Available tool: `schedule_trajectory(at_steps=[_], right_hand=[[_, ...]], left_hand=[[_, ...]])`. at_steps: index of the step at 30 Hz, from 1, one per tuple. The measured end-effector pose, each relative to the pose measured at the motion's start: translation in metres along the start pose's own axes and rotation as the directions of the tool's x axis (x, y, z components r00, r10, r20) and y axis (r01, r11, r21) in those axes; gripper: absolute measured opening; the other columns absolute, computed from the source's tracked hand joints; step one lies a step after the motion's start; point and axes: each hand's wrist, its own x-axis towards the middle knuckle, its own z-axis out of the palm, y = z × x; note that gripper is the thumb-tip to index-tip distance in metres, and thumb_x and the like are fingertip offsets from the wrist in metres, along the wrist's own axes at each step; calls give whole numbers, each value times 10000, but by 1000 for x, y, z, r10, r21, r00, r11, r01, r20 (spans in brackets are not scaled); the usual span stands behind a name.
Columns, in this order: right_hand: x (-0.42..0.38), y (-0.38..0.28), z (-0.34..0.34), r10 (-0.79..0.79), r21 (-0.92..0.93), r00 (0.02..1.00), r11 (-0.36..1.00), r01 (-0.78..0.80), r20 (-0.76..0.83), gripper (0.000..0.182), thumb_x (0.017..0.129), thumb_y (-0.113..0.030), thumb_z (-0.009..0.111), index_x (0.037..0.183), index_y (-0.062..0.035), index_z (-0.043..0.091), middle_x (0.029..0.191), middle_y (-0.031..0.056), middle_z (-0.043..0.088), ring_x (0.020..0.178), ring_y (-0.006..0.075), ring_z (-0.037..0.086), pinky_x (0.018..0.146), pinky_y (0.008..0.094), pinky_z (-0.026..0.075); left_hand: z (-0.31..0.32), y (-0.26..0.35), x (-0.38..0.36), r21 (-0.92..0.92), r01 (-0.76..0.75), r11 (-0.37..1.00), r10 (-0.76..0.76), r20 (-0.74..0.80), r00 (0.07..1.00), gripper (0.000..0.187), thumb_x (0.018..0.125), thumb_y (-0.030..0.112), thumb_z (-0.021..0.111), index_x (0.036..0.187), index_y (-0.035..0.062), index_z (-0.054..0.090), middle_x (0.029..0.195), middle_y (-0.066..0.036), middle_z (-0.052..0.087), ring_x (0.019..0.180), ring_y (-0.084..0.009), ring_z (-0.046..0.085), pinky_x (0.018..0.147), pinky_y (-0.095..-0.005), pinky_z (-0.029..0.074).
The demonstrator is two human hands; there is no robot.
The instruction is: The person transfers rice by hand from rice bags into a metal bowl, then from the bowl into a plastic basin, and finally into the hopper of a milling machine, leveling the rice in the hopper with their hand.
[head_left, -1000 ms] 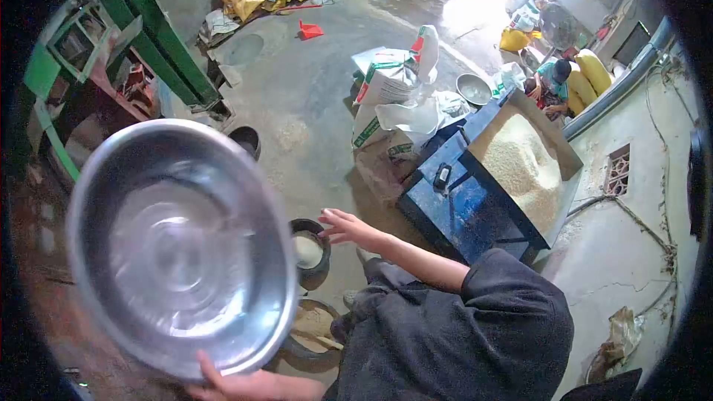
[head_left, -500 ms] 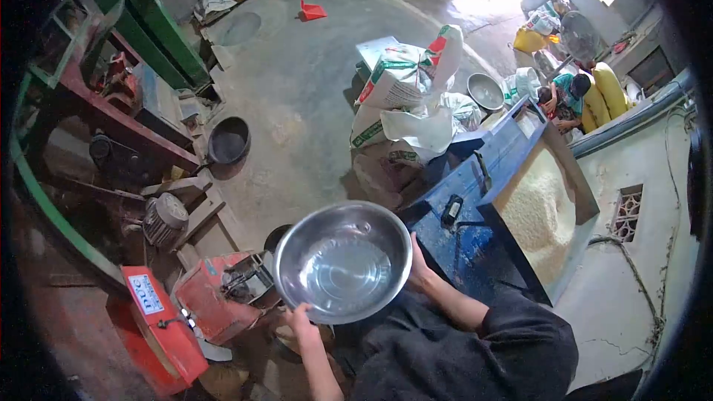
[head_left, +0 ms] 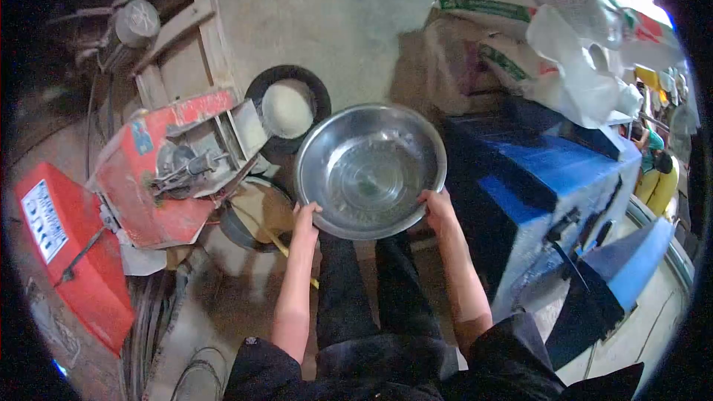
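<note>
A wide stainless steel basin [head_left: 370, 174] is held level in front of my body, with nothing visible inside but reflections. My left hand [head_left: 305, 218] grips its near left rim, the thumb over the edge. On the near right rim my right hand [head_left: 437, 206] has the same hold. Just beyond the basin, to the left, a black tub [head_left: 321, 94] contains a pale, grain-like heap [head_left: 287, 108]. Closer to my left forearm, a dark pan [head_left: 236, 232] holds brownish material [head_left: 264, 208], with a yellow stick [head_left: 281, 243] beside it.
A red machine [head_left: 160, 178] with a metal chute stands on the left, beside a red cover [head_left: 78, 252]. To the right is a blue machine [head_left: 549, 171], with white sacks [head_left: 549, 7] behind it. Another person [head_left: 652, 141] is at the far right.
My view has swung downward and to the left. The basin now sits centred before me, still in both hands, and the black tub with the pale heap has come into sight.
</note>
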Motion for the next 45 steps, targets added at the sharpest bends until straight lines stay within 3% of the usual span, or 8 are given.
schedule_trajectory(at_steps=[13,23,27,29,31,33,43,45], right_hand=[[92,19,201,-727,-599,643,410,687,240,764,689,53,490,1409,-81,270,1287,246,456,1203,397,433,1014,391,346],[143,11,258,-543,-447,693,530,721,473,786,699,24,565,1417,-88,267,1306,214,467,1172,359,485,1000,371,369],[181,-4,247,-311,-215,776,845,491,548,796,761,-204,705,1414,-60,274,1301,125,499,1229,285,434,1010,370,339],[226,-8,236,-25,212,791,968,-133,611,780,774,-311,707,1393,-48,312,1304,143,493,1232,293,427,1015,390,330],[285,38,251,-127,219,910,975,42,394,824,750,-429,702,1381,-52,329,1307,146,490,1222,284,429,1011,390,325],[345,93,265,-527,-503,849,744,441,-35,822,706,-498,706,1330,-51,411,1252,142,544,1152,259,505,945,383,391],[426,169,263,-94,-649,966,725,231,239,365,672,-216,602,903,64,633,869,277,634,849,388,633,760,410,494],[396,147,242,-213,-577,914,719,387,347,270,706,-128,562,856,90,613,735,127,621,733,236,613,647,363,483]], left_hand=[[-45,-56,176,-219,210,953,-220,-18,975,327,862,277,598,1112,81,522,1035,-80,593,852,-216,585,675,-321,515],[-70,-21,223,-466,124,876,-105,65,992,179,853,114,559,1005,18,545,1004,-102,605,863,-207,594,685,-309,506],[-65,2,216,-489,118,864,-150,-27,988,191,781,22,606,967,31,562,1001,-103,610,931,-240,596,871,-363,493],[-73,0,225,-484,117,867,-129,10,992,167,789,20,597,950,41,555,990,-102,610,925,-249,598,866,-383,497],[-68,10,218,-443,115,889,-155,-55,986,127,794,31,594,911,45,546,948,-101,608,907,-264,600,858,-405,502],[-63,18,205,-463,153,873,-148,46,988,107,800,46,591,893,48,538,905,-97,602,856,-271,605,825,-447,512],[-82,16,192,-494,160,855,-32,259,965,239,858,92,495,1068,-6,552,1087,-142,600,1024,-292,563,933,-439,433],[-80,24,188,-520,145,842,-36,214,976,233,863,95,492,1065,-5,553,1056,-141,608,1007,-295,567,931,-438,433]])
